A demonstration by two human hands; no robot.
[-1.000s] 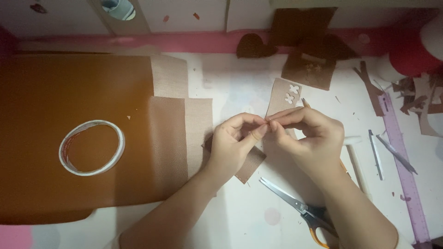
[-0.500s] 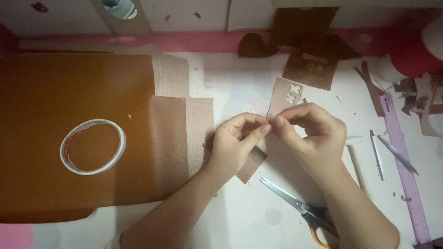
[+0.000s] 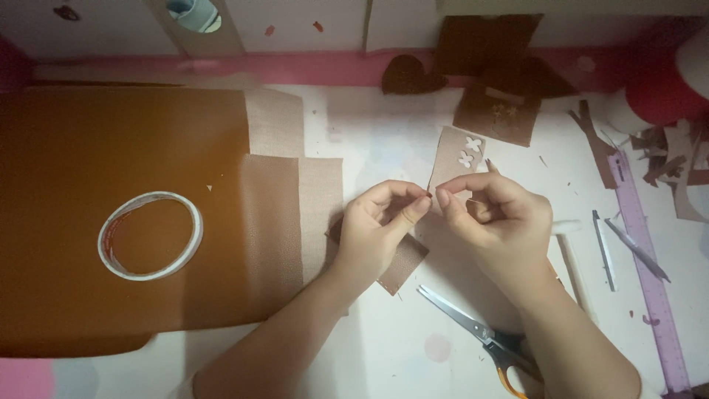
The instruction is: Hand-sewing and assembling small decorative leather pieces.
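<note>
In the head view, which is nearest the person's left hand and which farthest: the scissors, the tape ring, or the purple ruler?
From the left hand:
1. Scissors, just below and to the right.
2. Tape ring, further left, on the brown sheet.
3. Purple ruler, at the far right edge.

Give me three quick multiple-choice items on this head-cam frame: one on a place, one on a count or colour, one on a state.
1. Where does the tape roll lie?
A. on the brown sheet
B. on the purple ruler
C. under the scissors

2. How many white shapes show on the tan piece?
A. none
B. two
C. five

3. How do the left hand and right hand stand?
A. flat on the table, far apart
B. both wrapped around the scissors
C. fingertips pinched together, meeting near the tan piece

Key:
1. A, the white ring sits wholly on the big brown sheet at the left.
2. B, two small white cut-outs sit side by side near its top.
3. C, thumb and forefinger of each hand close at one spot; whatever they pinch is too small to make out.
</note>
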